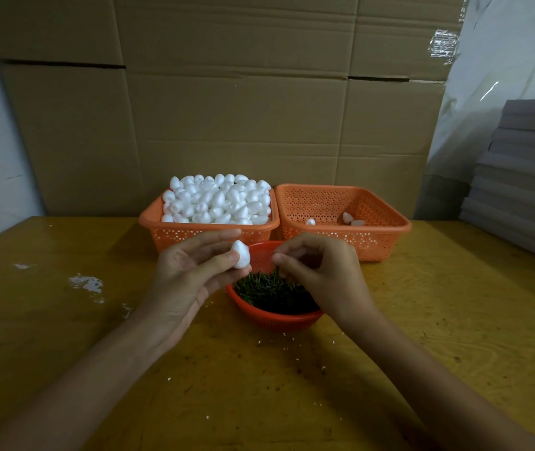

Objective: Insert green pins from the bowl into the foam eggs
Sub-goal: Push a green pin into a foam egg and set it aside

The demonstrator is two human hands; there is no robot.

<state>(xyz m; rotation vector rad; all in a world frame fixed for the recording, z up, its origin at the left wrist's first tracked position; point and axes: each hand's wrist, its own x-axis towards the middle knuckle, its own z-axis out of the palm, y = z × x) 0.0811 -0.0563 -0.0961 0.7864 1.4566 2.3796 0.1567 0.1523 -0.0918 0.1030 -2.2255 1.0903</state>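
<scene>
- Two hands up over the table [454,320], both above/near the bowl [272,320]; forearms come in from the bottom edge.
- L hand [191,271]: palm up, thumb + fingers closed round one foam egg [241,254], clamped on it. Egg sits at the fingertips, narrow end up, over the bowl's back-left rim.
- R hand [318,271]: fingers curled, thumb and forefinger tips together, pointing at the egg but apart from it. Pin between the tips? Too small to see, cannot tell.
- Bowl: red-orange perforated plastic, centre of table, just in front of the baskets. Holds a heap of green pins [272,291], dark, lying every which way.
- Basket L [194,236]: orange, perforated, heaped past the rim w/ white foam eggs [217,200].
- Basket R [380,236]: same type, touching basket L side by side. 3 eggs [347,218] on its floor: two together, one apart to their left.
- Table top: yellow-brown wood grain, white foam crumbs [87,283] in a patch at left, more specks scattered in front of the bowl.
- Behind: stacked cardboard boxes [227,109] as a wall. Clear plastic sheeting [503,60] upper right. Stack of grey boards [526,177] at right edge.
</scene>
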